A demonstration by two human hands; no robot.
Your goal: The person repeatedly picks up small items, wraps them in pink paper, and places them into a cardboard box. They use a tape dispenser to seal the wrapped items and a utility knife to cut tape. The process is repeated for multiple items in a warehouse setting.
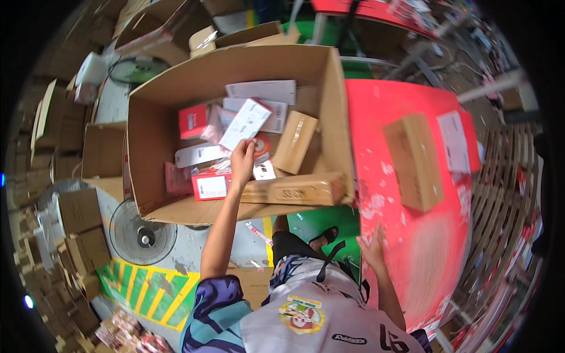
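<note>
My left hand [242, 163] reaches into a large open cardboard carton [238, 66] and pinches the lower end of a flat white packet [246, 123] that bears print. Around it in the carton lie a red box [193, 122], a red-and-white box [212, 186], white labelled packets [261, 91] and a small brown carton [295, 143]. A long brown box [293, 190] lies along the carton's near side. My right hand [374, 248] is at the left edge of the red table [397, 247], fingers apart, holding nothing.
A taped brown box [415, 161] and a white labelled packet [453, 141] lie on the red table. On the left stand a floor fan [143, 236] and stacked cartons [81, 212]. A slatted wooden rack [503, 185] is at the right.
</note>
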